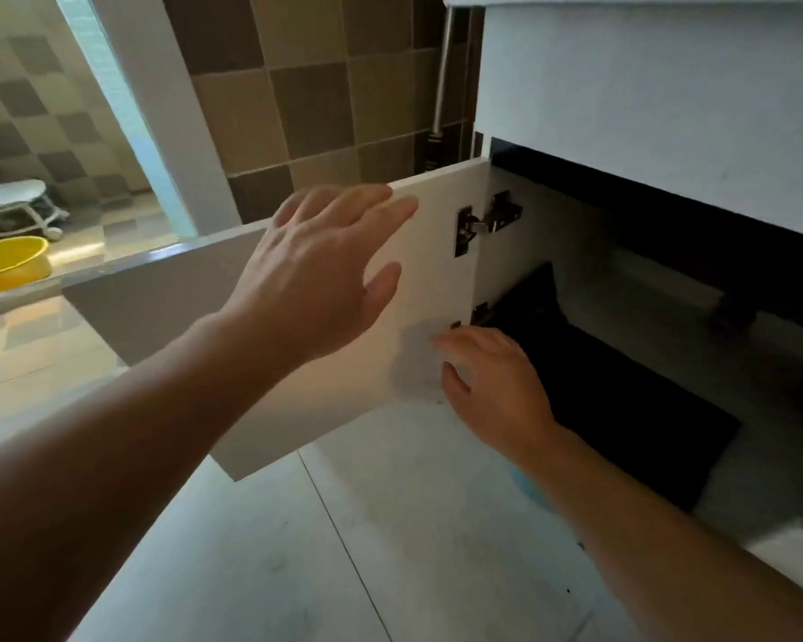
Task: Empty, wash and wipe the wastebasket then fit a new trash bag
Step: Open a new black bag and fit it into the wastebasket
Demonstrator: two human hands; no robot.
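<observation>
The cabinet door [427,271] is seen swung wide open, its inner face turned toward the camera and its hinge [487,222] at the right edge. The left hand [325,266] is held flat near that face, fingers spread and straight toward the door's top edge; contact cannot be confirmed, and nothing is gripped. The right hand [492,382] is lower and further right, at the mouth of the cabinet [576,234], fingers loosely bent by the lower hinge, nothing visibly pinched. The wastebasket is not clearly seen; only a pale blue sliver [527,491] shows under the right forearm and cannot be identified. A dark sheet [622,410] is laid across the cabinet floor, running back from the front edge into the dark, just right of and beyond the right hand. A bag supply is probably being sought inside, so the reach would go forward and to the right, and the right hand is judged far better placed; the left is kept on the door side. A yellow basin [10,266] sits well off on the left.
</observation>
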